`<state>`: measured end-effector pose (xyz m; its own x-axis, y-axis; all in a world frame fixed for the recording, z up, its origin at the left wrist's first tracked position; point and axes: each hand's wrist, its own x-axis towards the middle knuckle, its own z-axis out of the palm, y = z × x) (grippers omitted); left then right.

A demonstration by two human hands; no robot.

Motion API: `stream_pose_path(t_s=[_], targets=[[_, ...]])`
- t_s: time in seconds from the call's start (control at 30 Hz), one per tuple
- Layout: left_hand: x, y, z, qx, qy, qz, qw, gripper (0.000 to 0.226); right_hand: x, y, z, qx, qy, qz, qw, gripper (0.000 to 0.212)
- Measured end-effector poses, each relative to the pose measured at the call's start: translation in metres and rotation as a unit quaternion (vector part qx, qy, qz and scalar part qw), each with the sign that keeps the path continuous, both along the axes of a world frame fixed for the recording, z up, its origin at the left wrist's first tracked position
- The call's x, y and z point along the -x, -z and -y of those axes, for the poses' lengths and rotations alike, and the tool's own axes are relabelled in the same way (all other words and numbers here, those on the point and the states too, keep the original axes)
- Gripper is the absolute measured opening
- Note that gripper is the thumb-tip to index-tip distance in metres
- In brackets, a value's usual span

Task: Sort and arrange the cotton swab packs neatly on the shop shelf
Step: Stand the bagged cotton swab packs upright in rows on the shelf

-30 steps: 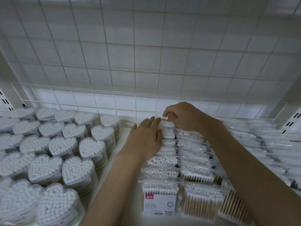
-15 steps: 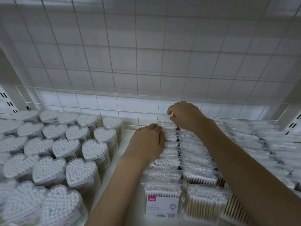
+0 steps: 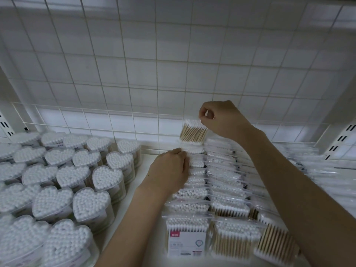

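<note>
1. A white wire grid panel point(image 3: 134, 64) fills the far part of the scene, behind the shelf point(image 3: 148, 162), which has a white surface.
2. On the left part of the shelf stand many heart-shaped boxes point(image 3: 90, 207) of cotton swabs, close together in rows, the white tips upward.
3. In the middle and on the right stand rows of flat clear cotton swab packs point(image 3: 227, 207), one behind the other from near to far. The nearest pack of the left row point(image 3: 186, 237) has a white label with a pink mark.
4. The left hand point(image 3: 169, 170) lies on the left side of this left row, near its far end, with the fingers curled against the packs. Whether it grips one pack, I cannot tell.
5. The right hand point(image 3: 221, 120) is raised above the far end of the same row. Its fingertips pinch the top edge of one swab pack point(image 3: 193, 132), which hangs above the row, a little tilted, with wooden sticks visible.
</note>
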<state>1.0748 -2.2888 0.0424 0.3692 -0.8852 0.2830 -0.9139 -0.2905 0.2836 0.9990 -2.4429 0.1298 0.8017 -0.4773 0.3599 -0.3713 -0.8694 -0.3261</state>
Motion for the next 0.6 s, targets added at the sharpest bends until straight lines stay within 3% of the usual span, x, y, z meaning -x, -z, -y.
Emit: stream_pose_path(t_s=[0.13, 0.3, 0.43, 0.6], targets=[[0.000, 0.001, 0.001, -0.002, 0.000, -0.003, 1.000, 0.035, 0.011, -0.014, -0.003, -0.055, -0.014, 0.047, 0.997, 0.012], [0.002, 0.002, 0.001, -0.004, -0.006, -0.022, 1.000, 0.035, 0.017, -0.025, -0.006, -0.034, -0.024, 0.065, 0.997, 0.010], [0.002, 0.003, 0.001, 0.002, -0.004, -0.040, 0.999, 0.031, 0.016, -0.023, -0.008, 0.010, -0.044, 0.019, 0.999, 0.005], [0.003, 0.004, 0.001, 0.003, -0.002, -0.050, 0.999, 0.031, 0.013, -0.018, -0.003, 0.064, -0.044, 0.017, 0.997, 0.012]])
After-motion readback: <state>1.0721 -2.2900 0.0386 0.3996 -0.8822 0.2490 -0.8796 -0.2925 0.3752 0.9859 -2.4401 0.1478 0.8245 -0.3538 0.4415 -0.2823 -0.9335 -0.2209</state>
